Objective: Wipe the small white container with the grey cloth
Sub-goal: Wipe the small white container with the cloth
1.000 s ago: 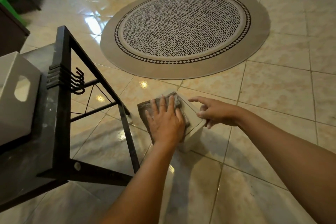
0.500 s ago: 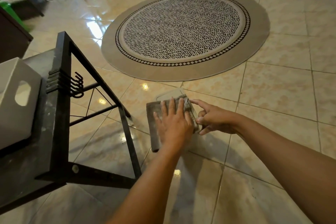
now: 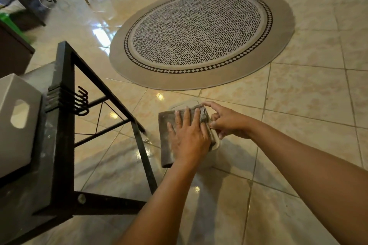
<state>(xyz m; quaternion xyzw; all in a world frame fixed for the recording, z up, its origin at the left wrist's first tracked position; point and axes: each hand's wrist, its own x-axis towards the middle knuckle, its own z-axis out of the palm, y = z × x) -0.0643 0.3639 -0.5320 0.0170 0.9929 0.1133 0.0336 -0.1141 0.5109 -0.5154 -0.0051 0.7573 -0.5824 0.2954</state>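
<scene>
The grey cloth (image 3: 166, 137) lies spread over the small white container (image 3: 185, 104), held above the tiled floor at centre. Only the container's far edge and a sliver at its right side show; the cloth hides the rest. My left hand (image 3: 188, 135) presses flat on the cloth, fingers spread and pointing away from me. My right hand (image 3: 225, 120) grips the container's right edge, its fingers curled around the side and touching the cloth's bunched corner.
A black metal rack (image 3: 63, 125) with hooks stands at the left, and a larger white bin (image 3: 16, 121) sits on it. A round patterned rug (image 3: 199, 36) lies on the floor beyond the hands. Furniture legs stand at the far left.
The container has tilted so that less of its side shows. The cloth now covers nearly all of its top. My right hand has closed in on the right edge.
</scene>
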